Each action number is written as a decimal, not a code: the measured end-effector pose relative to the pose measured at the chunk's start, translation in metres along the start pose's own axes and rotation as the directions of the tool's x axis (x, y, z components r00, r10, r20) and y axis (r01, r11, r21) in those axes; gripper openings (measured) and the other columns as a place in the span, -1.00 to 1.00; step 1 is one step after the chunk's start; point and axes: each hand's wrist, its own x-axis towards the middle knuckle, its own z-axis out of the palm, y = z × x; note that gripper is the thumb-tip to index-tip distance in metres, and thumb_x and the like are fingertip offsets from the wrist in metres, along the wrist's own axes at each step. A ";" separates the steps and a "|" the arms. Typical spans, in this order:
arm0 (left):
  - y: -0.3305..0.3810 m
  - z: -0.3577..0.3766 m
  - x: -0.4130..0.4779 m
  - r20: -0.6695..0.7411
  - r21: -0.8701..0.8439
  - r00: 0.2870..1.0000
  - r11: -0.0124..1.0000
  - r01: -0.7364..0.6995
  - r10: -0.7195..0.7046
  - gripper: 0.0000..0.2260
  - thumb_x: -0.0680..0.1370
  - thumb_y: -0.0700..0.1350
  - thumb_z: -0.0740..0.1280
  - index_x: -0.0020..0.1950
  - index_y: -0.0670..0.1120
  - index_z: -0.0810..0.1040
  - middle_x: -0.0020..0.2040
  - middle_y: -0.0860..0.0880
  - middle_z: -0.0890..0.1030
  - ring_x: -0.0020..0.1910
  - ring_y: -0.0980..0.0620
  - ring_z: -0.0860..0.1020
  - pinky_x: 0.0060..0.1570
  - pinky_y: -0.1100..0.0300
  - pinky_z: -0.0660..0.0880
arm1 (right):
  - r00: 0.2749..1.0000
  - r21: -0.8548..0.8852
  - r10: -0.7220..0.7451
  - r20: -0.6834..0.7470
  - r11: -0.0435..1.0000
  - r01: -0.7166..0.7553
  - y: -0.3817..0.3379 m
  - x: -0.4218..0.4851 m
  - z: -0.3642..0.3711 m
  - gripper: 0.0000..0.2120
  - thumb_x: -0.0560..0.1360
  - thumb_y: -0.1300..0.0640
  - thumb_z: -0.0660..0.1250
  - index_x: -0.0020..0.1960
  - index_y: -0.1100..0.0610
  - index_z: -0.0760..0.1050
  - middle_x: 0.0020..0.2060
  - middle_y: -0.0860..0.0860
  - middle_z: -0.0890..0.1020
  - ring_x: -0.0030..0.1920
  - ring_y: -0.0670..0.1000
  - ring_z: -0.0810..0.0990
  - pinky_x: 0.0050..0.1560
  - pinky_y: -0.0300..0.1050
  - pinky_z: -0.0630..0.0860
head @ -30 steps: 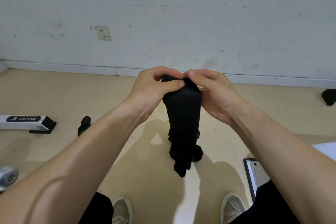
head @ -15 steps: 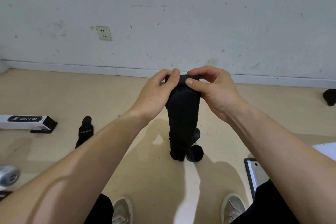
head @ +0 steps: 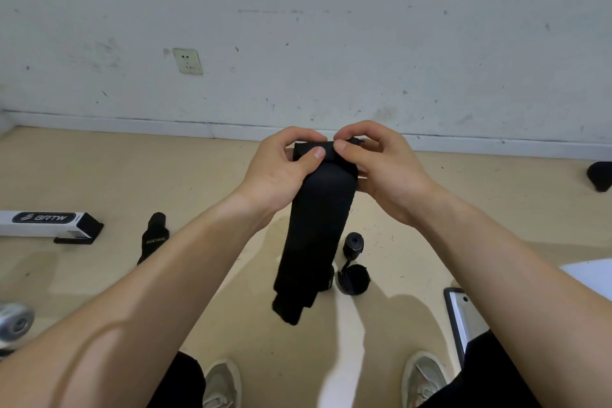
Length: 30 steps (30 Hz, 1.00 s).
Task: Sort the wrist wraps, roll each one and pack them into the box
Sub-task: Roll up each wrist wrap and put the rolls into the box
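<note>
A long black wrist wrap (head: pixel 314 235) hangs in the air in front of me, its top end folded over. My left hand (head: pixel 281 169) pinches that top end from the left, thumb on the front. My right hand (head: pixel 381 169) pinches it from the right, fingers curled over the fold. On the floor below lie two rolled black wraps (head: pixel 353 245) (head: pixel 353 279) and a flat black wrap (head: pixel 153 237) with lettering. A white and black box (head: pixel 43 223) marked BRTW lies open-ended at the far left.
My two shoes (head: pixel 222 384) (head: pixel 422 378) stand on the beige floor below. A phone or tablet (head: pixel 462 318) lies at the lower right beside a white sheet (head: pixel 592 275). A silver object (head: pixel 15 325) sits at the left edge, a black item (head: pixel 599 175) at the right edge.
Both hands shifted their pinch on the top fold, turning it over. The hanging tail swung and now reaches lower than half a second ago. The view has drifted slightly.
</note>
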 end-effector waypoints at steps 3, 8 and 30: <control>0.000 -0.001 0.000 -0.003 0.024 1.000 1.000 -0.010 0.010 -0.83 0.64 -0.21 0.38 0.11 0.06 0.64 0.00 -0.12 0.73 0.02 -0.10 0.71 0.07 0.04 0.65 | 1.000 -0.083 0.003 -0.025 0.997 -0.005 0.003 0.001 0.001 -0.88 0.60 0.18 0.40 0.14 0.12 0.60 -0.13 0.17 0.64 -0.12 0.10 0.68 -0.01 0.09 0.67; -0.002 0.001 -0.002 0.010 -0.014 1.000 1.000 0.003 -0.003 -0.80 0.63 -0.22 0.39 0.10 0.10 0.60 0.00 -0.18 0.72 0.00 -0.19 0.71 0.04 0.00 0.66 | 0.998 -0.135 -0.050 -0.025 0.990 0.046 0.003 0.002 -0.002 -0.87 0.59 0.28 0.39 0.10 0.14 0.63 -0.25 0.11 0.65 -0.18 0.09 0.67 -0.01 0.06 0.67; -0.003 0.008 -0.002 0.023 -0.209 0.994 0.972 0.106 -0.104 -0.84 0.63 -0.23 0.40 0.13 0.01 0.59 -0.02 -0.20 0.67 -0.01 -0.25 0.69 0.06 -0.09 0.65 | 0.998 -0.042 0.051 0.026 0.998 -0.050 0.001 -0.001 -0.001 -0.76 0.57 0.30 0.38 0.18 0.06 0.60 0.03 0.15 0.64 -0.08 0.08 0.68 -0.10 -0.06 0.65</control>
